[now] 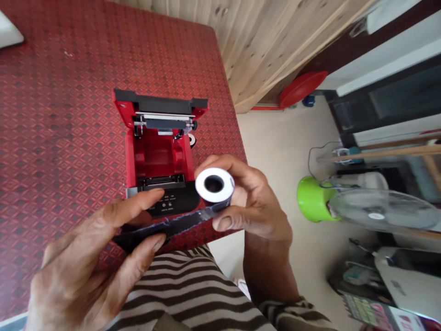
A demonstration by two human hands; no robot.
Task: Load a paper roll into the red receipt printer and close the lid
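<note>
My right hand [260, 204] grips a white paper roll [224, 185] with a hollow core, its round end facing up. From the roll a dark strip [188, 222] with a ragged edge stretches left. My left hand [86, 262] pinches the far end of this strip between thumb and fingers. Just beyond both hands stands a red and black receipt printer [130, 156] with its lid [160, 105] raised. Its red paper bay [158, 149] shows no roll inside. My left index finger lies over the black button panel [182, 195], and I cannot tell whether it touches.
The printer stands on a table with a red patterned cover [62, 119]. A small black and white round item [192, 139] lies behind the printer's right side. To the right, on the floor, are a green bucket [312, 200] and a fan [379, 209].
</note>
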